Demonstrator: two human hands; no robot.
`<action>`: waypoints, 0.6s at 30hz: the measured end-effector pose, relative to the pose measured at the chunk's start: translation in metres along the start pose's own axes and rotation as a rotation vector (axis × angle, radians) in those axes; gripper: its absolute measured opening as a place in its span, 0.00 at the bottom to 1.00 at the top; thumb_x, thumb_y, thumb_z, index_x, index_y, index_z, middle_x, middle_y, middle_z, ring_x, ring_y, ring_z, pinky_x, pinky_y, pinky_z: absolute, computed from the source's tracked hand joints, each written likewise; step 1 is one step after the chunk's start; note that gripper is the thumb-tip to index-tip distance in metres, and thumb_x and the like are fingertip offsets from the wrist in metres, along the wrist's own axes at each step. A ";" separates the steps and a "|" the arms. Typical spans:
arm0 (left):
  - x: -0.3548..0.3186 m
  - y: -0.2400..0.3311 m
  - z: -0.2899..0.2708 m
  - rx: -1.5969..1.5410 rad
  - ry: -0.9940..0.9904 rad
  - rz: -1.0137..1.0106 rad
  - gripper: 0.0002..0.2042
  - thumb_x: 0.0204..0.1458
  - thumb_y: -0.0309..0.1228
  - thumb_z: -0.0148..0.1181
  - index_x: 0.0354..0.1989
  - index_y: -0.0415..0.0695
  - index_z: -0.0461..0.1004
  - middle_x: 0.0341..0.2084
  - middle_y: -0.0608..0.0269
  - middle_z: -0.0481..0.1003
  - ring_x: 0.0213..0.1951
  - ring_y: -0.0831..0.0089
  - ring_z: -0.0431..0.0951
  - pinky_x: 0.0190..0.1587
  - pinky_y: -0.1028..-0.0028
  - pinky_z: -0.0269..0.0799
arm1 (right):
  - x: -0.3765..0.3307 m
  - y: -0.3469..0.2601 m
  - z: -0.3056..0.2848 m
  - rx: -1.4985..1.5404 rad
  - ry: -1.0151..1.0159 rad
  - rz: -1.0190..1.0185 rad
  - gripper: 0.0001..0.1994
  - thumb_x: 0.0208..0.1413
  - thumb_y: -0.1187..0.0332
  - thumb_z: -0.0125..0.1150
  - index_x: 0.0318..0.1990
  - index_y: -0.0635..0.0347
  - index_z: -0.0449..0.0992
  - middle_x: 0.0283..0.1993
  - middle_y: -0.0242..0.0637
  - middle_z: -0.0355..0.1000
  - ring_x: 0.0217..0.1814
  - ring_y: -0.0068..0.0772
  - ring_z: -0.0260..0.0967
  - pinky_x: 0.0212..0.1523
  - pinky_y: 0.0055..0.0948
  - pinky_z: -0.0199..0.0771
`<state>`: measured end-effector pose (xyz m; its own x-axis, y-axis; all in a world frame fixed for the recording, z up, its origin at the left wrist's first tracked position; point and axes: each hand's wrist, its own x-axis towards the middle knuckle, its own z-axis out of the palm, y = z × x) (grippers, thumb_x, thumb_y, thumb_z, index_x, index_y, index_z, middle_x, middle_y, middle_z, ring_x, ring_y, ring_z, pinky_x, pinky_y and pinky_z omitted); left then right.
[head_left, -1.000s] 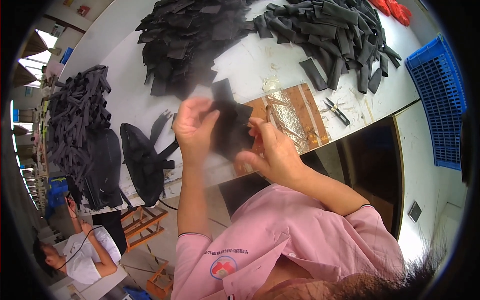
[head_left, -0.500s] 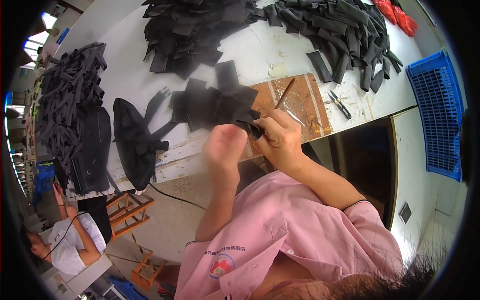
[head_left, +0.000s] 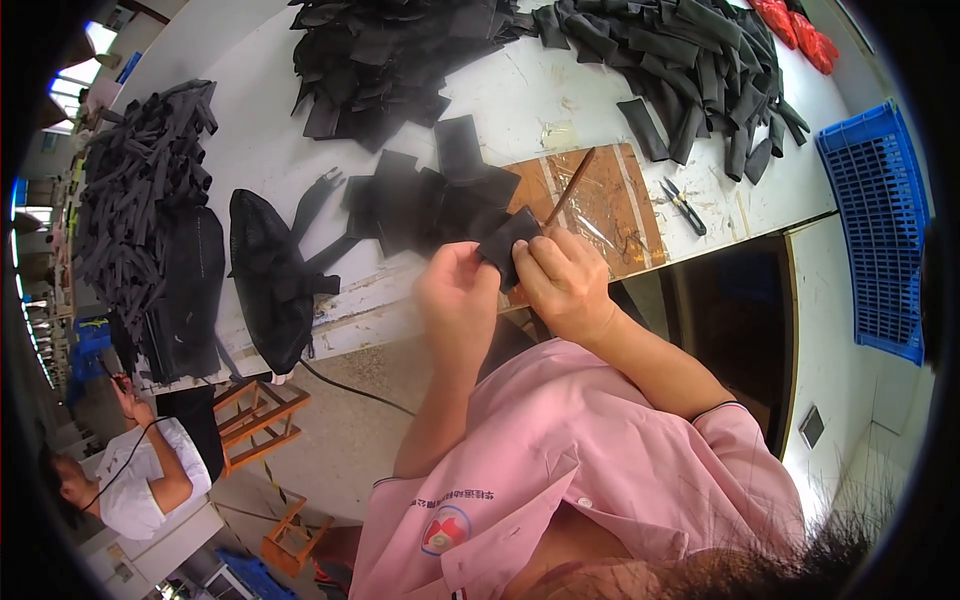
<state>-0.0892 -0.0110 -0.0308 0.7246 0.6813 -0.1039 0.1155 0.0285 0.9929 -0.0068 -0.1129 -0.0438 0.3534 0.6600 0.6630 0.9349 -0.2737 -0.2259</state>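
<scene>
- One white table (head_left: 520, 100) fills my remote view, bearing a black heap (head_left: 380, 70); nearer, an elbow or sleeve could scatter the flat pieces (head_left: 410, 195).
- Brown board (head_left: 635, 215): just beyond the right hand (head_left: 563, 280).
- Left hand (head_left: 458, 295): fingertips pinching one side of the black fabric piece (head_left: 510, 240); right thumb and fingers grip the other.
- That fabric piece: between both hands, near the table's edge; a slack pinch could let it slip or skew.
- Thin stick (head_left: 572, 185): juts past the right knuckles; its hold I cannot tell. It could snag cloth.
</scene>
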 end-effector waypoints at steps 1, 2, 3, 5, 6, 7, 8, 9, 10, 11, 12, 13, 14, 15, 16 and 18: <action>0.001 -0.001 0.000 0.003 0.024 0.007 0.04 0.44 0.21 0.54 0.28 0.35 0.70 0.21 0.65 0.72 0.24 0.83 0.70 0.27 0.82 0.65 | -0.001 0.001 0.001 0.111 -0.063 0.032 0.12 0.30 0.71 0.57 0.28 0.64 0.70 0.24 0.34 0.60 0.25 0.34 0.60 0.24 0.28 0.64; 0.001 -0.002 0.000 0.006 0.052 0.019 0.03 0.43 0.21 0.55 0.28 0.36 0.70 0.21 0.65 0.72 0.24 0.83 0.70 0.27 0.82 0.65 | -0.001 0.000 0.000 0.223 -0.124 0.058 0.14 0.31 0.70 0.58 0.30 0.64 0.70 0.25 0.35 0.60 0.26 0.34 0.61 0.25 0.27 0.64; 0.003 -0.008 -0.002 0.103 0.075 0.094 0.03 0.43 0.20 0.55 0.27 0.36 0.69 0.20 0.65 0.72 0.22 0.83 0.70 0.25 0.82 0.65 | 0.003 -0.002 -0.006 0.458 -0.265 0.248 0.18 0.33 0.66 0.62 0.34 0.65 0.70 0.28 0.38 0.62 0.30 0.38 0.62 0.28 0.27 0.65; 0.000 -0.007 -0.003 0.054 0.012 0.055 0.02 0.44 0.21 0.56 0.26 0.37 0.69 0.18 0.67 0.71 0.20 0.85 0.69 0.23 0.83 0.65 | 0.003 0.001 -0.014 0.899 -0.329 0.506 0.23 0.38 0.62 0.65 0.41 0.65 0.69 0.30 0.37 0.62 0.27 0.30 0.63 0.26 0.26 0.64; -0.002 -0.006 0.001 0.006 -0.059 0.059 0.02 0.45 0.20 0.55 0.26 0.38 0.69 0.19 0.70 0.70 0.23 0.87 0.69 0.24 0.84 0.65 | 0.000 0.000 -0.012 0.930 -0.228 0.551 0.21 0.38 0.61 0.65 0.39 0.64 0.70 0.29 0.35 0.63 0.24 0.25 0.60 0.24 0.24 0.63; -0.006 -0.004 0.005 -0.058 -0.096 0.125 0.03 0.45 0.20 0.55 0.27 0.38 0.68 0.19 0.69 0.70 0.23 0.87 0.68 0.24 0.85 0.65 | 0.004 -0.002 -0.017 0.788 -0.231 0.552 0.16 0.38 0.65 0.65 0.35 0.64 0.72 0.26 0.34 0.63 0.25 0.24 0.61 0.24 0.22 0.62; -0.008 -0.009 0.008 -0.033 -0.103 0.174 0.03 0.44 0.20 0.56 0.27 0.38 0.68 0.19 0.70 0.70 0.23 0.88 0.67 0.23 0.85 0.64 | 0.005 -0.005 -0.020 0.758 -0.157 0.574 0.10 0.40 0.71 0.63 0.30 0.65 0.73 0.22 0.34 0.63 0.24 0.24 0.63 0.23 0.21 0.62; -0.012 -0.002 0.011 0.048 -0.085 0.199 0.04 0.44 0.20 0.57 0.28 0.37 0.68 0.18 0.70 0.69 0.21 0.89 0.66 0.21 0.85 0.63 | 0.005 -0.007 -0.022 0.747 -0.095 0.619 0.05 0.41 0.76 0.59 0.28 0.66 0.73 0.21 0.36 0.65 0.22 0.25 0.64 0.22 0.22 0.62; -0.015 -0.007 0.016 0.162 -0.013 0.314 0.05 0.43 0.19 0.56 0.28 0.37 0.68 0.17 0.69 0.70 0.19 0.88 0.67 0.19 0.83 0.63 | 0.005 -0.006 -0.022 0.713 -0.071 0.526 0.03 0.43 0.79 0.56 0.28 0.66 0.73 0.22 0.37 0.66 0.20 0.26 0.64 0.21 0.23 0.61; -0.016 -0.009 0.018 0.250 0.114 0.419 0.05 0.44 0.19 0.56 0.28 0.37 0.68 0.17 0.68 0.70 0.19 0.87 0.68 0.19 0.83 0.64 | 0.009 -0.010 -0.021 0.629 -0.088 0.476 0.03 0.42 0.79 0.56 0.28 0.66 0.73 0.22 0.37 0.66 0.20 0.27 0.64 0.21 0.23 0.61; -0.017 -0.009 0.022 0.328 0.226 0.517 0.04 0.44 0.19 0.55 0.28 0.37 0.68 0.17 0.68 0.71 0.19 0.87 0.69 0.19 0.83 0.64 | 0.011 -0.011 -0.023 0.529 -0.101 0.438 0.04 0.42 0.79 0.56 0.28 0.66 0.73 0.22 0.37 0.66 0.20 0.27 0.64 0.21 0.24 0.61; -0.017 -0.008 0.022 0.334 0.251 0.526 0.04 0.44 0.19 0.55 0.28 0.37 0.68 0.17 0.68 0.71 0.19 0.87 0.69 0.19 0.83 0.64 | 0.009 -0.011 -0.019 0.543 -0.102 0.414 0.04 0.42 0.79 0.56 0.28 0.66 0.73 0.22 0.37 0.66 0.20 0.27 0.64 0.21 0.24 0.61; -0.017 -0.007 0.022 0.236 0.275 0.468 0.05 0.42 0.18 0.54 0.28 0.37 0.66 0.18 0.62 0.71 0.19 0.79 0.71 0.20 0.81 0.65 | 0.006 -0.011 -0.012 0.473 -0.089 0.378 0.04 0.41 0.79 0.56 0.28 0.67 0.72 0.22 0.37 0.66 0.19 0.27 0.63 0.20 0.24 0.61; -0.017 -0.005 0.022 0.135 0.294 0.410 0.06 0.40 0.17 0.53 0.28 0.37 0.65 0.19 0.57 0.72 0.19 0.71 0.72 0.22 0.78 0.67 | 0.005 -0.010 -0.008 0.401 -0.074 0.347 0.04 0.40 0.79 0.56 0.27 0.67 0.72 0.22 0.37 0.65 0.19 0.26 0.62 0.20 0.24 0.61; -0.014 -0.007 0.018 0.134 0.310 0.415 0.06 0.40 0.17 0.53 0.28 0.37 0.65 0.19 0.57 0.72 0.19 0.71 0.72 0.22 0.78 0.67 | 0.006 -0.009 -0.006 0.407 -0.077 0.332 0.04 0.40 0.79 0.56 0.27 0.67 0.72 0.22 0.37 0.65 0.19 0.26 0.62 0.20 0.24 0.61; -0.006 -0.009 0.010 -0.544 -0.004 0.014 0.07 0.40 0.16 0.53 0.29 0.39 0.66 0.21 0.64 0.71 0.23 0.80 0.72 0.24 0.82 0.67 | 0.008 -0.006 -0.004 0.550 -0.049 0.560 0.04 0.40 0.79 0.56 0.26 0.68 0.71 0.22 0.35 0.65 0.18 0.22 0.61 0.18 0.22 0.59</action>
<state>-0.0879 -0.0226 -0.0392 0.7262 0.6816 -0.0893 -0.2617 0.3942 0.8810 -0.0101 -0.1089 -0.0345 0.7658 0.5597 0.3166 0.4942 -0.1972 -0.8467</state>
